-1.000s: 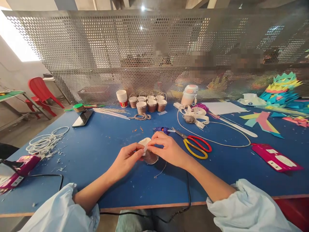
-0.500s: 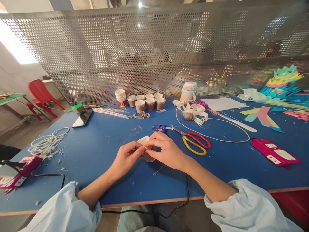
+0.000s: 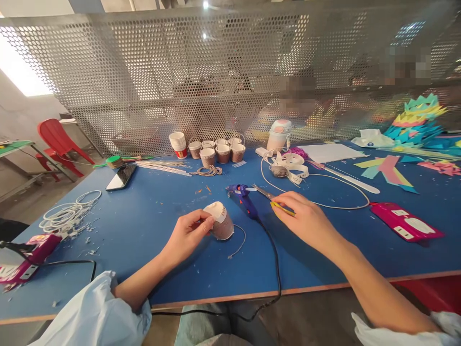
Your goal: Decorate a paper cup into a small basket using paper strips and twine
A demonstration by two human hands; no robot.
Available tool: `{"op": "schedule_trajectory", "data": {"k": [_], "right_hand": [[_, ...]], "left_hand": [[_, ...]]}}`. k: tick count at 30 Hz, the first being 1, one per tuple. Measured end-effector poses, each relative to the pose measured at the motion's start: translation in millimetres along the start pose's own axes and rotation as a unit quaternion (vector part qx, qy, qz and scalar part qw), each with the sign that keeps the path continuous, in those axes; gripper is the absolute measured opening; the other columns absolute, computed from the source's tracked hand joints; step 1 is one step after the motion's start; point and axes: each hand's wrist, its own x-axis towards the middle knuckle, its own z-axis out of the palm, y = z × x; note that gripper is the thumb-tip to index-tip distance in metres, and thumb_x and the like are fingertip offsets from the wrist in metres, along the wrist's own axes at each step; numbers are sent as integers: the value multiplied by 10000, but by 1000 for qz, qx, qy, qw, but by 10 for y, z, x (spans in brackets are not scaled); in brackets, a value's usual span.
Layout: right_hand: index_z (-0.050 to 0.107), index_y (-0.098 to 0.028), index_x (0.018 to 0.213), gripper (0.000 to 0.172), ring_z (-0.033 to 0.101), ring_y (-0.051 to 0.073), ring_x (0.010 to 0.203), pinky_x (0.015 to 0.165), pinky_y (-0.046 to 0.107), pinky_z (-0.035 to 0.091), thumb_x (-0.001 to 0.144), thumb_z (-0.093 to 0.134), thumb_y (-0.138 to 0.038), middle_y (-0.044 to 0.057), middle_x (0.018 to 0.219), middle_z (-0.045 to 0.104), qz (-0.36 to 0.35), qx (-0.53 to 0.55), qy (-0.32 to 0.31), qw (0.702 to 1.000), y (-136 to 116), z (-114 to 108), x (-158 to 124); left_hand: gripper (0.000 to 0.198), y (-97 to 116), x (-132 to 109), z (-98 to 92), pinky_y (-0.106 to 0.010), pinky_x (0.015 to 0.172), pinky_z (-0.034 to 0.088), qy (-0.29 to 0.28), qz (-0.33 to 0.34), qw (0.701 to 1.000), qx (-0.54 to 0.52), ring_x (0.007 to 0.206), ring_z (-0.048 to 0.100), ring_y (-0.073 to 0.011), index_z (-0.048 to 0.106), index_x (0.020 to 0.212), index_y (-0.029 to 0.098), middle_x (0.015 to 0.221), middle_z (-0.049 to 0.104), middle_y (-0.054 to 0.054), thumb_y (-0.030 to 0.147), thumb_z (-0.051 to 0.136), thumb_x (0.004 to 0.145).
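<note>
My left hand (image 3: pixel 189 235) pinches the rim of a small paper cup (image 3: pixel 224 228) with a white inside and a brown, rough-looking wrap. The cup tilts toward me over the table. A loose piece of string (image 3: pixel 242 246) trails from its right side. Farther right, my right hand (image 3: pixel 306 216) has its fingers closed over the handles of the scissors (image 3: pixel 279 205), hiding most of the red and yellow loops. The blades point left and away from me. Between the hands lies a purple-blue glue gun (image 3: pixel 245 198), its nozzle end close to the scissor tips.
A black cord (image 3: pixel 275 254) runs from the glue gun over the front edge. Behind stand several wrapped cups (image 3: pixel 223 154) and a stack of paper cups (image 3: pixel 177 143). White cord coils (image 3: pixel 72 211) lie left, a tape measure (image 3: pixel 297 168) and magenta power strip (image 3: pixel 406 222) right.
My right hand has left the cup, moved right and closed on the scissors, whose handles have shifted. My left hand still holds the cup, now more exposed.
</note>
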Motion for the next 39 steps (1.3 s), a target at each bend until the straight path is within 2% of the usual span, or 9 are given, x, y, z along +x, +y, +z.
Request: {"op": "schedule_trajectory", "data": {"k": [3,5,7,12,17,20,24,31,39], "right_hand": [[661,-184,1021,224,639,293,986,771,385,515,888,499,-259,107,1096,671,95,-165,-94,977,329,-9,-64],[661,-179,1039,238,640,300,996,770,389,516,887,496,-256,108,1114,676,127,-199,-161,958,461,8,-95],[653,-179,1061,251,634,296,1020,789,390,515,897,482,-261,101,1125,679,134,-199,-193,951,520,29,-114],[643,-188,1101,269,625,287,1051,809,371,506,896,477,-240,90,1153,675,129,-191,-187,955,505,64,-103],[648,-180,1097,274,632,298,1037,814,380,499,879,495,-246,101,1146,676,127,-196,-182,955,499,97,-66],[651,-178,1084,273,629,305,1036,818,391,496,878,492,-259,105,1131,680,124,-198,-180,955,504,108,-64],[653,-169,1068,270,628,309,1030,815,400,497,878,483,-257,113,1124,681,121,-201,-179,955,501,107,-72],[652,-184,1071,268,625,306,1037,819,406,493,878,477,-251,108,1137,681,118,-205,-172,956,491,104,-81],[647,-181,1068,265,625,298,1021,804,387,490,881,478,-262,104,1120,679,115,-203,-170,957,518,117,-87]], "left_hand": [[284,12,-7,4,-230,591,436,0,-1,1000,0,630,549,-126,641,764,139,676,595,-7,407,567,817],[253,30,-8,7,-231,596,434,3,-3,1000,-2,632,547,-126,641,767,139,674,595,-4,380,570,803],[213,52,-8,11,-231,597,433,6,-9,1000,-1,631,547,-127,641,772,143,665,595,2,343,569,786],[148,80,-7,4,-237,625,451,19,-21,1000,-9,639,559,-131,641,773,155,678,599,12,261,549,726],[273,36,-12,-45,-263,719,473,-7,-22,999,-32,684,611,-148,680,844,156,742,640,2,182,436,723],[283,-2,-7,-60,-279,745,477,-9,-28,998,-47,684,641,-156,685,856,151,789,658,-8,217,418,787],[274,-13,-6,-44,-288,709,490,1,-33,998,-51,650,647,-161,676,848,143,812,666,-26,339,484,844],[276,59,-30,-12,-271,661,509,-2,-6,999,-39,645,637,-150,669,826,155,770,665,-25,409,564,834],[251,26,-23,0,-245,614,496,19,8,1000,-2,623,617,-138,666,789,158,698,656,-10,399,599,813]]}}
